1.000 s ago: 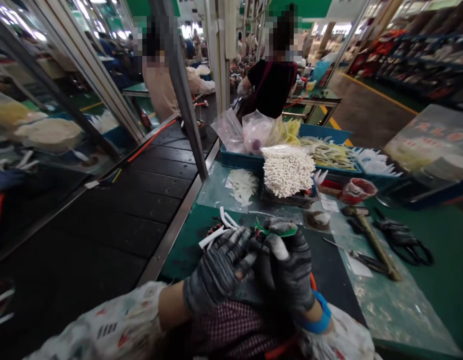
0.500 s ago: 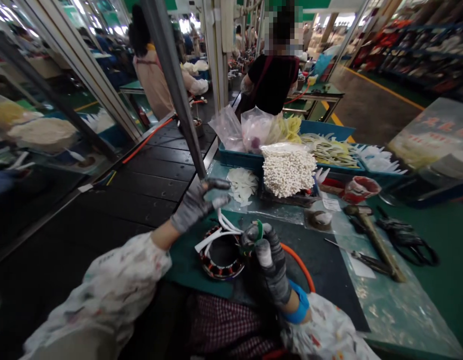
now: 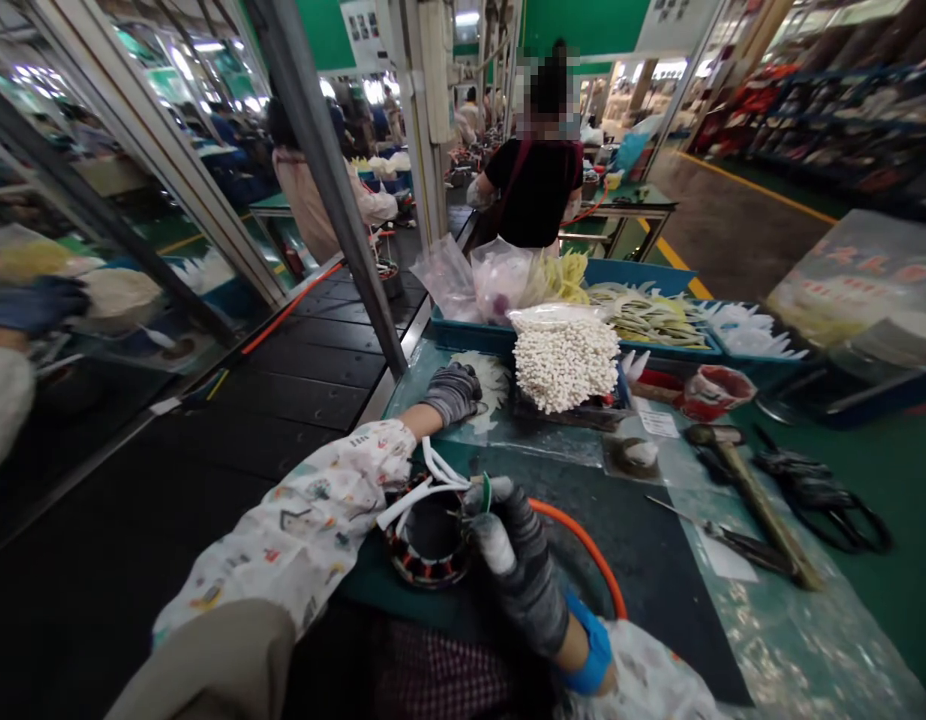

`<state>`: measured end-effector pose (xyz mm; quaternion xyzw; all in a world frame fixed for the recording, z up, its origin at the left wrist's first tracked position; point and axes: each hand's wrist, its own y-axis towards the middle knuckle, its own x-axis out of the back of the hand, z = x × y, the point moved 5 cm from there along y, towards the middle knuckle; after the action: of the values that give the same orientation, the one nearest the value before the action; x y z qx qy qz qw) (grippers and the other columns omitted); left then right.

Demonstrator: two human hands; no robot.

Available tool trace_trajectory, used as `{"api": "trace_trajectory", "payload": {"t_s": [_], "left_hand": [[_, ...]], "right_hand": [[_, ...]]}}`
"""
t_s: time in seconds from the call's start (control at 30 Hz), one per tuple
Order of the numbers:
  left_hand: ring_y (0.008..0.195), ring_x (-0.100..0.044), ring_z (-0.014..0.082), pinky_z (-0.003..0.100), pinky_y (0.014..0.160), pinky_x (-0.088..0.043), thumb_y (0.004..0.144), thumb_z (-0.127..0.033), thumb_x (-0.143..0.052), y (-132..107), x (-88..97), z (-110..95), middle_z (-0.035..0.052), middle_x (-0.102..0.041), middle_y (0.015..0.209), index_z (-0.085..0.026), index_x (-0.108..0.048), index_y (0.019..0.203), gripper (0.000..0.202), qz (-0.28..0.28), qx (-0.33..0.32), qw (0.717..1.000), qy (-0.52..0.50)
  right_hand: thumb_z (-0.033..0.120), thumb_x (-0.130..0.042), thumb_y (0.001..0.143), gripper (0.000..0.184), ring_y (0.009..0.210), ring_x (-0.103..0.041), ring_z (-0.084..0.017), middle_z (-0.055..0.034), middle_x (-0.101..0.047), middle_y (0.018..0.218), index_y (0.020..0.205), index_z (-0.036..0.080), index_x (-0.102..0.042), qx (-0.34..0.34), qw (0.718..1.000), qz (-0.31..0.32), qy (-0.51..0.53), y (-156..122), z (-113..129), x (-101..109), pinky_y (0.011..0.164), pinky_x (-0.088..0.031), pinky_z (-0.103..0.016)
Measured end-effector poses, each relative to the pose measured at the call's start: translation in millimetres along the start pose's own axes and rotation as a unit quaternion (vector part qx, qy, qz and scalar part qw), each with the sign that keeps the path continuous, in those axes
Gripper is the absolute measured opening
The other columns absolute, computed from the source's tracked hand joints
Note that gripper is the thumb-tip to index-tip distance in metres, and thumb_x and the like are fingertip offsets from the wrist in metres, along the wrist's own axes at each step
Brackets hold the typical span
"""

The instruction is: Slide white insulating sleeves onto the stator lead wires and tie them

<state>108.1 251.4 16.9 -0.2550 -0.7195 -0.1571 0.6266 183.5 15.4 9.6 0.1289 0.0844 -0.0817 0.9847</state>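
Note:
My left hand [image 3: 453, 392], in a grey glove, reaches forward and rests on a pile of thin white slips [image 3: 490, 384] on the bench; its fingers curl down onto them. My right hand [image 3: 510, 563], also gloved, is closed around a small green-tipped tool [image 3: 484, 492] at the rim of a round wound coil ring [image 3: 428, 532]. White strips [image 3: 425, 484] stick out of the ring's top. The ring lies on a dark mat [image 3: 628, 540] near the bench's front edge.
A bag of white sticks [image 3: 564, 359] and blue trays [image 3: 658, 335] of strips stand behind. A hammer [image 3: 755, 498], scissors [image 3: 823, 488], red cup [image 3: 714, 388] and orange hose [image 3: 583, 545] lie to the right. A black conveyor [image 3: 283, 400] runs left. Other workers stand farther back.
My left hand left the coil ring and moved forward to the pile of white slips. My right hand stayed at the ring with the green tool.

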Motion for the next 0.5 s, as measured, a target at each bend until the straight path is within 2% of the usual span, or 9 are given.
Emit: {"api": "trace_trajectory", "payload": {"t_s": [0.1, 0.23, 0.4, 0.5], "left_hand": [[0.12, -0.07, 0.0281, 0.05, 0.104, -0.062, 0.105, -0.046, -0.072, -4.1, 1.8, 1.2, 0.0102, -0.07, 0.134, -0.016, -0.069, 0.131, 0.04, 0.027, -0.01, 0.999, 0.029], [0.124, -0.068, 0.0278, 0.053, 0.111, -0.057, 0.102, -0.041, -0.076, -1.7, 4.1, 1.9, 0.0108, -0.072, 0.13, -0.015, -0.072, 0.122, 0.032, 0.053, -0.017, 0.996, 0.065], [0.124, -0.067, 0.0293, 0.054, 0.11, -0.056, 0.102, -0.046, -0.074, 5.2, 2.2, -4.1, 0.0103, -0.071, 0.129, -0.015, -0.072, 0.122, 0.037, 0.039, -0.027, 0.997, 0.065], [0.119, -0.07, 0.0275, 0.051, 0.106, -0.06, 0.103, -0.046, -0.074, 10.4, -1.9, -9.9, 0.0111, -0.071, 0.129, -0.015, -0.07, 0.127, 0.039, 0.021, -0.036, 0.998, 0.036]], "right_hand": [[0.048, -0.075, 0.1, 0.023, 0.098, -0.082, -0.023, -0.0021, -0.086, 0.106, 0.111, 0.029, -0.08, -0.004, 1.0, 0.007, 0.013, 0.4, 5.2, -5.1, 0.096, -0.07, -0.039], [0.041, -0.074, 0.101, 0.014, 0.093, -0.081, -0.022, -0.0007, -0.084, 0.1, 0.105, 0.029, -0.079, -0.011, 0.999, 0.03, 0.041, 3.3, 12.6, -10.6, 0.093, -0.071, -0.038], [0.036, -0.075, 0.1, 0.008, 0.093, -0.081, -0.022, 0.0008, -0.084, 0.099, 0.104, 0.031, -0.08, -0.011, 0.998, 0.028, 0.049, 3.7, 12.8, -10.1, 0.093, -0.071, -0.037], [0.039, -0.076, 0.102, 0.012, 0.096, -0.082, -0.021, 0.0013, -0.085, 0.104, 0.111, 0.032, -0.079, 0.0, 0.999, 0.027, 0.045, 1.2, 7.4, -7.7, 0.094, -0.071, -0.035]]}}
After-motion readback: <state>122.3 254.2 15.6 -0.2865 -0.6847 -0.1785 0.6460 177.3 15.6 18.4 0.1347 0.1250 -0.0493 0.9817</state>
